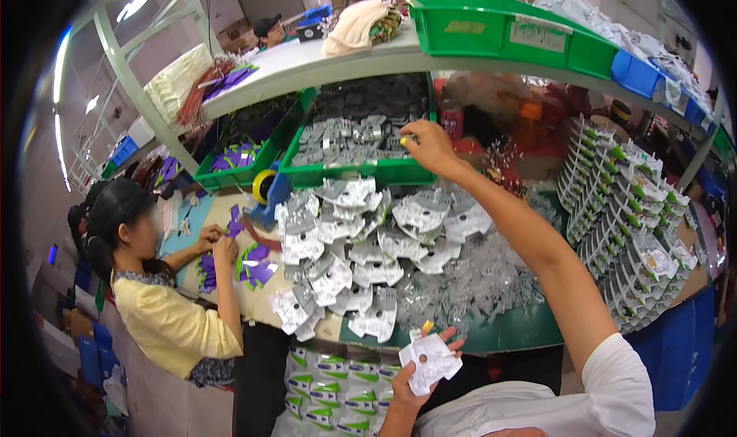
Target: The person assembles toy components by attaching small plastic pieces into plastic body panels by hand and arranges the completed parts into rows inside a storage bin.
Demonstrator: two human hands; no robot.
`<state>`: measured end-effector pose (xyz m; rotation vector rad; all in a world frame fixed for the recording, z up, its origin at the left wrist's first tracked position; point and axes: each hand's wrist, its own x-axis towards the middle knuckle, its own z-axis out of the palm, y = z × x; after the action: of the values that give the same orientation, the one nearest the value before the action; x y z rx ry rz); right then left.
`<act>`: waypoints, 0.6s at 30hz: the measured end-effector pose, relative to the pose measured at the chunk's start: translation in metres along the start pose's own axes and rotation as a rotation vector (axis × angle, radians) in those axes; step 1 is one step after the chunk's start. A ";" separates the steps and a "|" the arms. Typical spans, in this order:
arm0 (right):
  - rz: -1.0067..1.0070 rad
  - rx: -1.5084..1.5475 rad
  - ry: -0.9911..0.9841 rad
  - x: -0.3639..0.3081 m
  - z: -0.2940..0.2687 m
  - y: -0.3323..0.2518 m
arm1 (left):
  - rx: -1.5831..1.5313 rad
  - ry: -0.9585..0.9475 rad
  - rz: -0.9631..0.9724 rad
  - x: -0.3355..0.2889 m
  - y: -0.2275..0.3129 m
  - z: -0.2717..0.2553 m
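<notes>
My left hand, low in the middle, holds a white moulded plastic part with a round hole in it. A yellow finger cover sits on one of its fingertips. My right hand is stretched far forward to the right rim of a green bin. Its fingers are curled, and one has a yellow cover; whether anything lies between them is hidden. Grey plastic parts fill the near part of that bin, with black pieces behind. Piles of white and grey plastic parts cover the bench between my hands.
Clear plastic pieces are heaped beside the pile. Stacked assemblies stand at right. Below the bench edge lie packed green-and-white items. A co-worker handles purple-green pieces at left. Overhead, a shelf carries green bins; a tape dispenser stands near.
</notes>
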<state>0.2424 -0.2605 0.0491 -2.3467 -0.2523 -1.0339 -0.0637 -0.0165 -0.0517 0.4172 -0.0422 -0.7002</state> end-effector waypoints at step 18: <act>0.169 -0.048 -0.192 0.036 0.024 0.011 | -0.101 0.099 -0.182 0.007 0.013 0.004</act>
<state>0.2860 -0.2578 0.0580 -2.4650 -0.0994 -0.7430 -0.0515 -0.0135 -0.0439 0.3614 0.1256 -0.8561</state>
